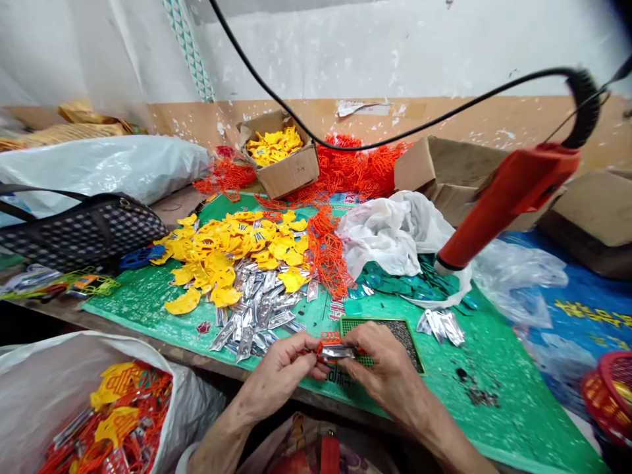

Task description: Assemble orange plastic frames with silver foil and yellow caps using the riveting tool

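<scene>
My left hand (282, 370) and my right hand (384, 370) meet at the table's near edge, both pinched on one small piece: an orange plastic lattice part (328, 340) with a silver foil strip (337, 352) across it. They hover over the green mat (444, 388), just in front of a small green mesh tray (395, 327). A heap of silver foil pieces (257, 309) lies just left of the hands. Yellow plastic pieces (232, 250) and orange lattice pieces (326, 253) are piled behind that.
A red hot-glue-type tool (498, 204) hangs on a black cable at the right. A cardboard box of yellow pieces (284, 158), white plastic bags (395, 230), a patterned handbag (83, 230) and a bag of assembled pieces (113, 415) surround the mat.
</scene>
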Demonstrator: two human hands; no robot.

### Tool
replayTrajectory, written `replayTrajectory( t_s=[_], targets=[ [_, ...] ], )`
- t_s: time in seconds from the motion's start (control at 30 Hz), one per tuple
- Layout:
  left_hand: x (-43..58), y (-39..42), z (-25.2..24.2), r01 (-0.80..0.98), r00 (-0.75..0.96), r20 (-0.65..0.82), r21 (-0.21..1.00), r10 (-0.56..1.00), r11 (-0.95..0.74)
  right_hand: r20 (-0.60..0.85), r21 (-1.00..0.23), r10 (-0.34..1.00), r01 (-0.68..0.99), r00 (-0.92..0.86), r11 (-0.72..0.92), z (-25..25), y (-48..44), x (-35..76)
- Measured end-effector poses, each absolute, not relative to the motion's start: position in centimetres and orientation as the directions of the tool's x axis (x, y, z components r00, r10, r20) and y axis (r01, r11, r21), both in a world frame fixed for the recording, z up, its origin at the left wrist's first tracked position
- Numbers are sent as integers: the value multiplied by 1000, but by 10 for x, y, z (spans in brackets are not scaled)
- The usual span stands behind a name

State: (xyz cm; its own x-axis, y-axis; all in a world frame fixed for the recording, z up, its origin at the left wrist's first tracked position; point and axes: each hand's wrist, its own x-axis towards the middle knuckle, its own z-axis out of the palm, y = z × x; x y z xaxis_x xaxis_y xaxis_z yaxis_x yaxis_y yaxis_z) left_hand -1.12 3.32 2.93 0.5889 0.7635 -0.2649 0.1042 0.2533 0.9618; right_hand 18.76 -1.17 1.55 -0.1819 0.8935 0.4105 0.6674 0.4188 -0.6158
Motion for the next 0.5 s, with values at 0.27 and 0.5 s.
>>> replayTrajectory(
  t_s=[0.27,0.5],
  targets=[
    [-10,23,26,185,535,-157,980,830,66,543,-567,838,712,-53,413,3,-8,187],
    [-4,20,22,178,456,-62,984,888,-22,645,-329,735,793,-208,513,12,-12,182]
  ],
)
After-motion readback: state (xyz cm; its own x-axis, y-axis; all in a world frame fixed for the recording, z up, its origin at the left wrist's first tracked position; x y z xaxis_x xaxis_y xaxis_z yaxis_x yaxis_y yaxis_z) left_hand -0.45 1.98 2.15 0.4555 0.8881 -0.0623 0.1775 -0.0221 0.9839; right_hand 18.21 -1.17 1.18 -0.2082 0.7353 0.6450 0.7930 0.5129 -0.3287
